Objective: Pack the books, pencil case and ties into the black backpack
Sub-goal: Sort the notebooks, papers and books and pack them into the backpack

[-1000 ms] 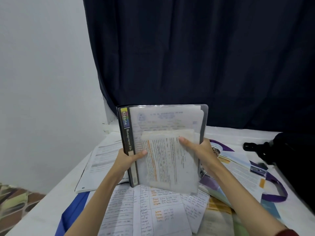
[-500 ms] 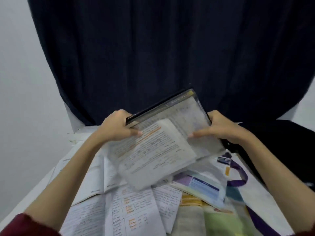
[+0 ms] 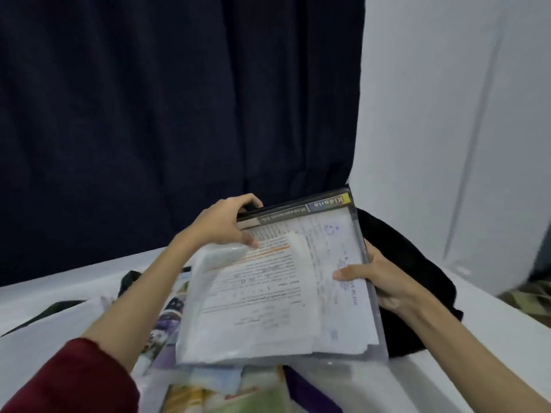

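Folder (image 3: 343,263): clear-covered, dark-spined, stuffed with loose printed sheets, tilted. Left hand (image 3: 222,225) and right hand (image 3: 375,278) closed on opposite edges. Backpack (image 3: 417,281) lies behind; magazines (image 3: 170,323) beneath.

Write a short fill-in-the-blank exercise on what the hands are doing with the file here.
1. Both hands, left hand and right hand, hold one clear ____ of papers.
2. The black backpack lies on the file's ____ side.
3. The left arm's sleeve is ____.

Missing words: file; right; red
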